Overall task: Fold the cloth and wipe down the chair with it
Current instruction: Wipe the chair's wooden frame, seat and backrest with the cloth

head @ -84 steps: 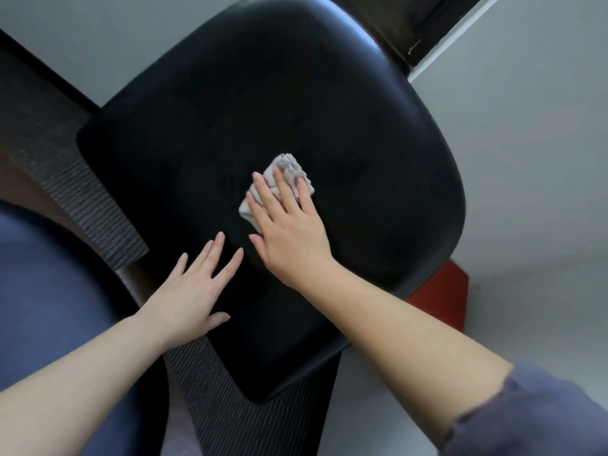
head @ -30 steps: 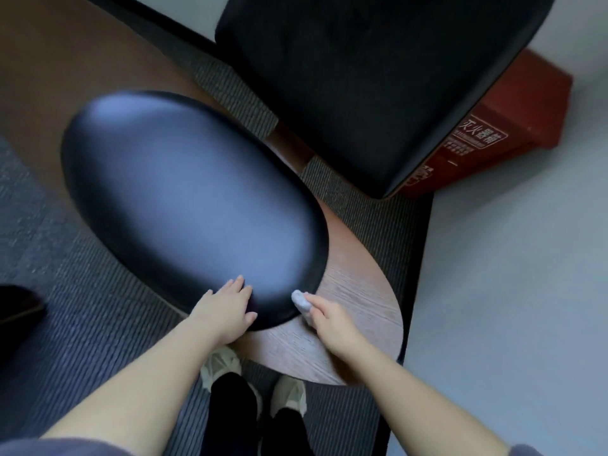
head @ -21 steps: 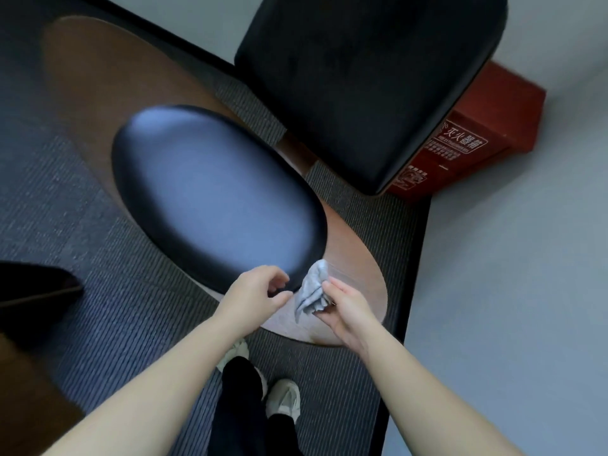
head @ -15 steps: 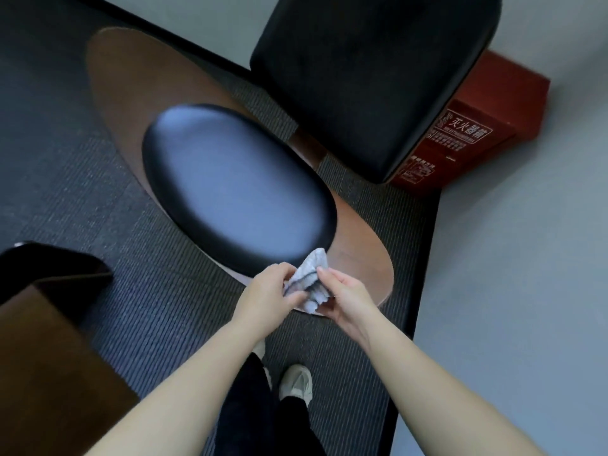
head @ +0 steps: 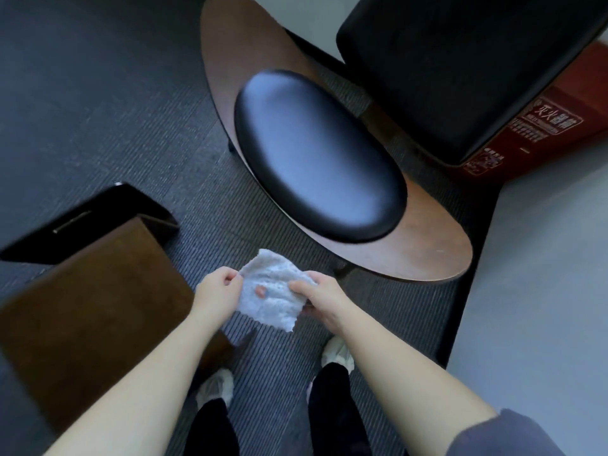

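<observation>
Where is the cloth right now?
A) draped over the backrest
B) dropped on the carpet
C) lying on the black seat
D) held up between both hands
D: the left hand and right hand each pinch a side of the cloth, which is spread in the air and clear of the seat.

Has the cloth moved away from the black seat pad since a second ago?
Yes. The cloth left the pad's edge, toward the person; left hand and right hand hold it above the carpet.
</observation>
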